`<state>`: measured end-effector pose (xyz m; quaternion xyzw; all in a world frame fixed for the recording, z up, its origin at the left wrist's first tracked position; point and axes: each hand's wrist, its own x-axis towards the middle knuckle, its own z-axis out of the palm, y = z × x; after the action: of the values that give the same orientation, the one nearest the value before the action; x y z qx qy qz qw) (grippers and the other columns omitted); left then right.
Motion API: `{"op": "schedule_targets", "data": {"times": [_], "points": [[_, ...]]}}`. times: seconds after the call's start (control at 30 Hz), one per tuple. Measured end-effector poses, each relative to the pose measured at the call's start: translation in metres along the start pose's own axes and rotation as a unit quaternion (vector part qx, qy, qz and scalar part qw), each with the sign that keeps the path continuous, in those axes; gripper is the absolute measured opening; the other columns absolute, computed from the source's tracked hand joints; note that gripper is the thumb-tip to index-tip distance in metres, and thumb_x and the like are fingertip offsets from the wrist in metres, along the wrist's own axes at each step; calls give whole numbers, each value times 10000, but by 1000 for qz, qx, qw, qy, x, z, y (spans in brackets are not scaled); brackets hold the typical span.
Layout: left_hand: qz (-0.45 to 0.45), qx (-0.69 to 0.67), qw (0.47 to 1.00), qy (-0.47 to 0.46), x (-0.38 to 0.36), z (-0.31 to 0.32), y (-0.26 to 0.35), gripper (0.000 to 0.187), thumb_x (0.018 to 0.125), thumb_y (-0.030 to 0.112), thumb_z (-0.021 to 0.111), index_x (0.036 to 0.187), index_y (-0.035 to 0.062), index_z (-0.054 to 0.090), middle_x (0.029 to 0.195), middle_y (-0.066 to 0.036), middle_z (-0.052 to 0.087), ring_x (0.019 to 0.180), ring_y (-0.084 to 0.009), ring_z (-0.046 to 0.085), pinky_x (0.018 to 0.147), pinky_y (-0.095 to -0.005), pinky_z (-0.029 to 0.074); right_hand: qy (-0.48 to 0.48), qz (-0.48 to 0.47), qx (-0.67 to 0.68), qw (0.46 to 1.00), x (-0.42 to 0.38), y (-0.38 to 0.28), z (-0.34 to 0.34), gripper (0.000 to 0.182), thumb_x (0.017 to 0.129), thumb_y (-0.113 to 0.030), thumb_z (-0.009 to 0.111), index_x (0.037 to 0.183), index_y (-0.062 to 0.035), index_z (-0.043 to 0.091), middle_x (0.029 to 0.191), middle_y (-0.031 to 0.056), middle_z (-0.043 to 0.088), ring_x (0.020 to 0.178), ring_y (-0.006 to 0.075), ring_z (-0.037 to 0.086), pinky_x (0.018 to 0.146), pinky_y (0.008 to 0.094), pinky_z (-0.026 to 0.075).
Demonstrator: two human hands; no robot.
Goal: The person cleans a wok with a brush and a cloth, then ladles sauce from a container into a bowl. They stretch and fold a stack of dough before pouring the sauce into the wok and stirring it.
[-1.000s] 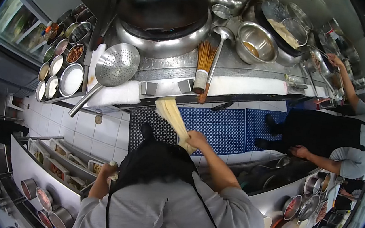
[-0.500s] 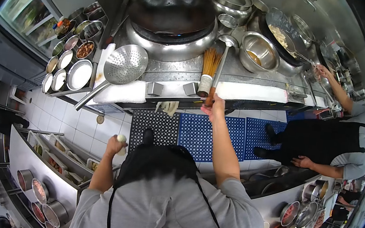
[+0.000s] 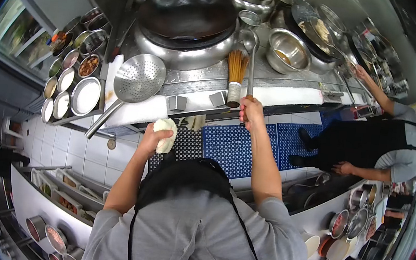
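Observation:
A folded pale cloth (image 3: 165, 134) is gripped in my left hand (image 3: 154, 137), in front of the stove's edge. My right hand (image 3: 252, 112) is closed round the wooden handle of a long metal ladle (image 3: 251, 73), whose bowl points away towards the stove. Just left of that handle stands a bamboo brush (image 3: 235, 76) with a wrapped base. Behind them a large black wok (image 3: 187, 14) sits on a steel ring. To the left, a perforated strainer (image 3: 139, 78) rests with its handle over the front edge.
A steel bowl (image 3: 288, 52) with some yellowish liquid stands right of the ladle. At the right a co-worker (image 3: 370, 143) reaches to another wok (image 3: 314, 34) holding pale food. Seasoning containers (image 3: 86, 96) line the left side. Behind me are counters with pans (image 3: 339, 223).
My left hand has risen with the cloth, forward and right. My right hand has wrapped its fingers round the ladle handle. The whole view has shifted slightly.

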<state>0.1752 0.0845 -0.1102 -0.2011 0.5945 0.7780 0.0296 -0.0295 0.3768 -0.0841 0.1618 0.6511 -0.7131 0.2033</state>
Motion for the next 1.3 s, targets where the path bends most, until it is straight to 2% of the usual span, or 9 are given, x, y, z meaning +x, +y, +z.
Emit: {"op": "schedule_targets", "data": {"times": [0.3,0.37,0.4,0.5,0.67,0.8,0.97,1.07,1.3], "points": [[-2,-19,988,-152,69,128,37,495,923,348,696,1230,-24,584,1074,-115,678,953,-201,667,821,-348,548,57,-124,-129,982,-69,18,-23,154,902,-124,633,967,-20,541,630,22,521,410,100,471,329,265,353],[-12,-43,989,-144,76,161,35,574,974,476,598,1259,-21,561,1107,-117,662,1008,-191,644,880,-349,523,96,-219,-271,932,-82,36,-32,203,910,-172,638,967,-4,539,632,67,554,449,162,527,406,330,410],[-40,-57,983,-171,81,172,33,612,984,520,551,1271,-21,551,1125,-121,654,1029,-190,633,902,-350,510,111,-223,-312,917,-117,16,-19,290,920,-267,623,965,3,528,759,260,638,744,463,638,712,526,492],[-58,-70,973,-213,79,194,40,522,941,414,657,1235,-7,567,1076,-101,661,968,-179,646,839,-339,529,117,-308,-324,887,-146,39,4,305,931,-273,612,1007,0,498,762,270,644,712,481,637,655,528,497],[19,-119,965,-232,101,167,84,415,813,176,758,1153,-1,598,965,-106,681,826,-208,689,724,-344,582,67,-290,-356,886,-188,38,35,287,925,-250,652,995,-26,487,655,172,614,575,368,642,520,435,484],[36,-219,943,-248,139,115,130,482,807,258,750,1176,-12,597,984,-142,690,846,-246,702,757,-381,603,-150,-103,-82,980,-194,78,56,225,909,-207,676,949,-47,522,619,56,550,466,173,547,419,289,421],[-14,-246,922,-300,139,69,140,548,816,276,738,1246,-14,558,1048,-167,682,919,-259,694,821,-404,592,-311,122,296,895,-197,89,104,166,882,-118,686,878,-41,540,631,49,518,432,103,462,378,223,384],[2,-208,910,-359,112,61,140,464,801,175,758,1185,-18,582,989,-120,681,848,-209,685,746,-342,586,-39,-130,-100,986,-189,87,138,174,890,-139,689,884,-37,549,570,53,529,463,173,554,416,303,398],[44,-258,914,-312,138,72,190,365,803,138,750,1104,-31,632,935,-102,691,801,-191,695,706,-323,586,403,-294,-446,743,-224,105,168,251,800,-136,786,855,-3,580,643,140,581,516,333,568,509,381,459]]}}
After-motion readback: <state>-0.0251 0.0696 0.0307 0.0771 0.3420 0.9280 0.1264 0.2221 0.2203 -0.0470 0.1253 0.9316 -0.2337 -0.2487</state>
